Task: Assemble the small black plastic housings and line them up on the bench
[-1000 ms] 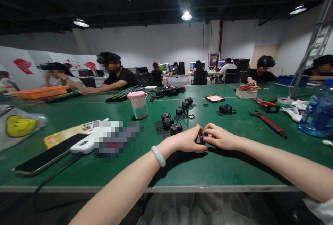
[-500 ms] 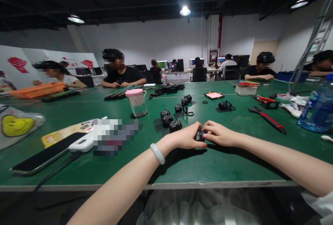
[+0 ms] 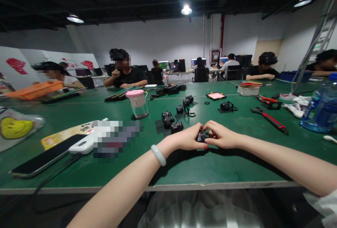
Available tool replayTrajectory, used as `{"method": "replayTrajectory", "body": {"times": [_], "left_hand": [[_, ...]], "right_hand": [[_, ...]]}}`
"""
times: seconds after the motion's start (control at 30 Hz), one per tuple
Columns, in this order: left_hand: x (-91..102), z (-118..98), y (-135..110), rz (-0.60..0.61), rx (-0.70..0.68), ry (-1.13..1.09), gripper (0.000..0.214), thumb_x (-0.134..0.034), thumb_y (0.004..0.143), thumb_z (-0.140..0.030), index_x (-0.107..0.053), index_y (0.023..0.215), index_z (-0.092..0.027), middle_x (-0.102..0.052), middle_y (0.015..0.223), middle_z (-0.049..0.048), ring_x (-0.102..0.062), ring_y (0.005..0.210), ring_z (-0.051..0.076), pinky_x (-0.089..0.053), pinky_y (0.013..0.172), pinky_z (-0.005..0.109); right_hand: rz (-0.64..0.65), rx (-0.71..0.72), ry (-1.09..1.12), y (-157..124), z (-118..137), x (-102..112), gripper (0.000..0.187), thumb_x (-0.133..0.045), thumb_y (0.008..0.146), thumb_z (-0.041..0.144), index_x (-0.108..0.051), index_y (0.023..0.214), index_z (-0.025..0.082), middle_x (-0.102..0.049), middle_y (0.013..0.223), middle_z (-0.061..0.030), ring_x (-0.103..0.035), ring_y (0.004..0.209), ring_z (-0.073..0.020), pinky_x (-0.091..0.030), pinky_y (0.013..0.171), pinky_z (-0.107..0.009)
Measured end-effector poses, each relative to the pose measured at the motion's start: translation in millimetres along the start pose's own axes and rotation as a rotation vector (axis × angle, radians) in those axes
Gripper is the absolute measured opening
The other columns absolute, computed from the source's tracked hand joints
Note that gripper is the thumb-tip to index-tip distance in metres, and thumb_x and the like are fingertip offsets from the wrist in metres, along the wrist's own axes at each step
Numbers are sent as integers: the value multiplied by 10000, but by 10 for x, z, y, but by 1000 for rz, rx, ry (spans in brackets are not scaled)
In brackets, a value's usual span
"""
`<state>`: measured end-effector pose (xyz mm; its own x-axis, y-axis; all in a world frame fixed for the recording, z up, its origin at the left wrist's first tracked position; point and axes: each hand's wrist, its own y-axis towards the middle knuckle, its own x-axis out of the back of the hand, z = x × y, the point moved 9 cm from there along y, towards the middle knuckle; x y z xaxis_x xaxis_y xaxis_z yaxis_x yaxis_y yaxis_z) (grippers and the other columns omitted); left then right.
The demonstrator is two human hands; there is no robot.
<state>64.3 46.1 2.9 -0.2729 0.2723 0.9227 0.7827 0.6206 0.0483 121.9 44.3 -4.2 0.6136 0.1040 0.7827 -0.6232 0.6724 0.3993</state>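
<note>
While pinching a small black part [image 3: 201, 137] between the thumb and fingers of the left hand [image 3: 188, 141], keep that hold snug rather than hard, probably the best guard against slipping; cannot tell whether resting on the green table [image 3: 237, 171] or just above; at the part's three o'clock, see the right hand [image 3: 221, 136] with fingers curled and thumb tip at the part's side; cannot tell whether pinching it or only touching; better to push squarely towards the left palm, slowly, than to come in at a slant; keep both wrists low for steadiness, minding the pale bracelet [image 3: 158, 155] on the left one.

Reckoning from the part, with twelve straight across the table, note a cluster of black parts [image 3: 177, 127] at ten o'clock, just beyond the left wrist and perhaps easily nudged; farther out at two, an adjustable wrench [image 3: 275, 122] with red and black handle, well apart from both hands; at one, a black assembly [image 3: 225, 106] with a ring-shaped piece; near twelve, a loose black ring [image 3: 207, 102], worth leaving in plain sight; beyond, a pink square in a dark frame [image 3: 216, 96]; farthest, at eleven, a seated co-worker [image 3: 131, 76] in black, across the table.
</note>
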Motion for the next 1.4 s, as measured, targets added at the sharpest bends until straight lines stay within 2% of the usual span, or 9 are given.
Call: {"method": "replayTrajectory", "body": {"times": [0.13,0.37,1.0,1.4], "left_hand": [[11,-1,1,-14,-12,13,473,-544,633,-449,-377,962,-153,-491,888,45,-485,755,168,-360,636,253],[12,0,3,-7,-8,11,475,-543,630,-459,-379,955,-154,-488,887,41,-487,763,173,-366,646,259],[-3,21,11,-7,0,-25,487,-558,624,-435,-371,976,-156,-493,920,48,-493,786,178,-362,654,261],[-9,28,21,-5,2,-6,495,-545,625,-463,-374,975,-157,-494,891,42,-490,760,172,-364,629,252]], "right_hand": [[-13,-3,35,-8,-1,0,390,-598,642,256,-409,974,179,-390,900,-28,-442,648,-89,-405,552,-221],[-12,-10,80,-7,-8,-16,406,-580,632,179,-392,993,197,-370,916,-19,-445,623,-66,-407,540,-202],[53,-34,29,-1,-18,-28,332,-531,718,319,-430,1007,193,-389,927,-35,-452,647,-82,-414,568,-219],[57,-31,-5,-10,-37,-32,342,-511,732,328,-422,1031,188,-397,922,-38,-464,662,-90,-422,605,-235]]}}
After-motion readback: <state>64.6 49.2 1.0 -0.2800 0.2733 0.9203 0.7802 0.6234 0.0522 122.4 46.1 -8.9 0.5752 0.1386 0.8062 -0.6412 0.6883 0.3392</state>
